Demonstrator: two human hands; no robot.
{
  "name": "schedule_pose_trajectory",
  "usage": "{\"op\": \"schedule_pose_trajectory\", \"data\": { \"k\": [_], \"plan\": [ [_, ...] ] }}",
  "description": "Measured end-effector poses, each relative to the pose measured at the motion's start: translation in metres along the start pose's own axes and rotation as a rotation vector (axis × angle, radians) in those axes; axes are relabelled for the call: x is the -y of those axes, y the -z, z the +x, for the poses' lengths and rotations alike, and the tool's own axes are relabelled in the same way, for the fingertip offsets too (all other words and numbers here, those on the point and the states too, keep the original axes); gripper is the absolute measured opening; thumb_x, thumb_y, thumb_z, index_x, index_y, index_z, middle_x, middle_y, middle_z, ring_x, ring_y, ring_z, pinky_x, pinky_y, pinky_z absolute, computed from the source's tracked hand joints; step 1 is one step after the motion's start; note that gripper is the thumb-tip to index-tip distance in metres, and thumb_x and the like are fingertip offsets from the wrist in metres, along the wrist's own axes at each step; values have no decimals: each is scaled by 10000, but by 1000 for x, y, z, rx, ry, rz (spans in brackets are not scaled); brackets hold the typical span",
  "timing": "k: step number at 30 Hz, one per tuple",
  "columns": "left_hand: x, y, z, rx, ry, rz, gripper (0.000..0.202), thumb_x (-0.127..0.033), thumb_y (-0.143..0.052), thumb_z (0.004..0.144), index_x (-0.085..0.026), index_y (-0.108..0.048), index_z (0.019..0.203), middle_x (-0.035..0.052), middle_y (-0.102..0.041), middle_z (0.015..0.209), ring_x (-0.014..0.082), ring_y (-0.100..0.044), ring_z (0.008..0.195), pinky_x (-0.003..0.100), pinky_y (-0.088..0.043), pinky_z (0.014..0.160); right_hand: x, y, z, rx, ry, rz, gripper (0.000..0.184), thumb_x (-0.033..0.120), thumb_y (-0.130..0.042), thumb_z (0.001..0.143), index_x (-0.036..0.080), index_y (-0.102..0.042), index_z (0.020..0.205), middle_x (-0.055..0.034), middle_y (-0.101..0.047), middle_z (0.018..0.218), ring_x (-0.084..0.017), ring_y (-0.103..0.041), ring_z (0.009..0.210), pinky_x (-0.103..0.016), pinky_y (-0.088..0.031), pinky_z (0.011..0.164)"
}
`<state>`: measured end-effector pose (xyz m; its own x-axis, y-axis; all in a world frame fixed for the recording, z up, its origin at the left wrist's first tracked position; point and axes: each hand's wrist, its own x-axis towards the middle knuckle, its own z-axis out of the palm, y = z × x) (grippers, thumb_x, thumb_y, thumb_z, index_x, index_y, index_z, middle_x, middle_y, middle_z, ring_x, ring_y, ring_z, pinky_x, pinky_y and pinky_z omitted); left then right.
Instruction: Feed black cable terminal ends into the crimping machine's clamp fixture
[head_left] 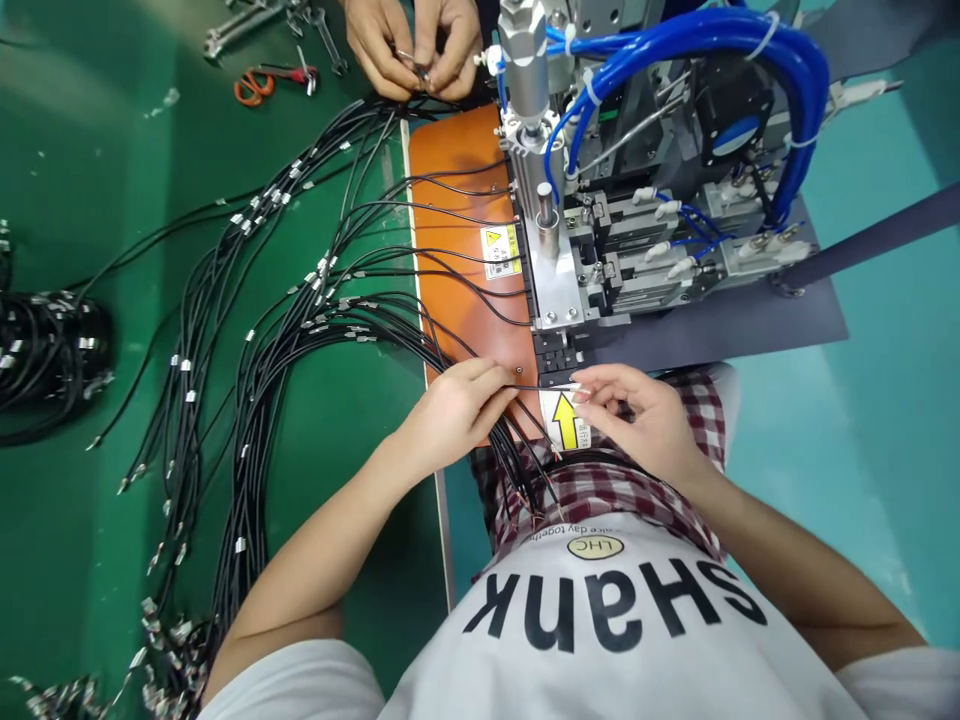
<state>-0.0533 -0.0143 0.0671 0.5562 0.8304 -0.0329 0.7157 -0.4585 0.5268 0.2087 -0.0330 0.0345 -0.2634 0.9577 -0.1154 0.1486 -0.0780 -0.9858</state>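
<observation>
One thin black cable runs straight between my two hands, just in front of the machine's lower edge. My left hand pinches it over the orange plate. Fingers closed, my right hand grips its far end, where a small white piece shows at the fingertips. Below my hands is a white label with a yellow arrow. A bundle of black cables passes under my left hand, and its loose, stripped ends hang over my lap.
A co-worker's hands handle a small part at the top. The metal machine with blue air hoses stands right of the plate. Many tagged cables spread over the green table. Orange-handled scissors and wrenches lie top left.
</observation>
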Motion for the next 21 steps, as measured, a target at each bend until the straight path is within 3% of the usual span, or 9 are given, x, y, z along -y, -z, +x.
{"op": "schedule_pose_trajectory", "data": {
  "k": [4, 7, 11, 15, 18, 21],
  "plan": [
    [-21, -16, 14, -86, -98, 219, 228, -295, -498, 1004, -142, -630, 1112, 130, -684, 1037, 271, -597, 965, 434, -458, 848, -1, -4, 1, -51, 6, -10, 136, 321, -732, 896, 237, -740, 1003, -4, -738, 797, -158, -693, 707, -307, -502, 646],
    [-33, -29, 25, -88, -125, -45, 227, -270, -481, 1022, -149, -578, 1188, 119, -686, 1077, 230, -620, 969, 385, -498, 848, -4, -1, 1, -98, 85, -92, 85, 281, -734, 891, 239, -745, 965, 0, -713, 797, -147, -657, 690, -307, -485, 629],
    [-36, -42, 33, -113, -66, -380, 160, -245, -484, 1032, -174, -627, 1050, 69, -695, 974, 165, -661, 893, 282, -535, 778, -6, 3, 3, -121, 182, -213, 45, 230, -741, 877, 240, -744, 921, -8, -669, 893, -128, -605, 697, -294, -460, 604],
    [-33, -45, 29, -124, -19, -438, 173, -232, -513, 1022, -166, -669, 1060, 71, -740, 996, 174, -709, 942, 289, -558, 831, -9, 7, 8, -67, 221, -345, 54, 240, -669, 940, 235, -715, 968, -24, -680, 978, -151, -661, 800, -295, -501, 660],
    [-34, -42, 26, -106, 32, -448, 181, -240, -530, 1017, -170, -690, 1062, 62, -757, 977, 176, -721, 929, 293, -560, 842, -11, 12, 13, -15, 393, -641, 97, 250, -611, 981, 223, -704, 995, -42, -709, 1001, -183, -679, 887, -334, -509, 788],
    [-36, -39, 24, -90, 77, -494, 202, -253, -534, 1018, -182, -713, 1078, 57, -765, 978, 169, -722, 910, 285, -561, 829, -12, 20, 16, -5, 526, -806, 91, 247, -622, 976, 224, -710, 974, -32, -733, 973, -179, -679, 846, -344, -492, 793]
  ]
}}
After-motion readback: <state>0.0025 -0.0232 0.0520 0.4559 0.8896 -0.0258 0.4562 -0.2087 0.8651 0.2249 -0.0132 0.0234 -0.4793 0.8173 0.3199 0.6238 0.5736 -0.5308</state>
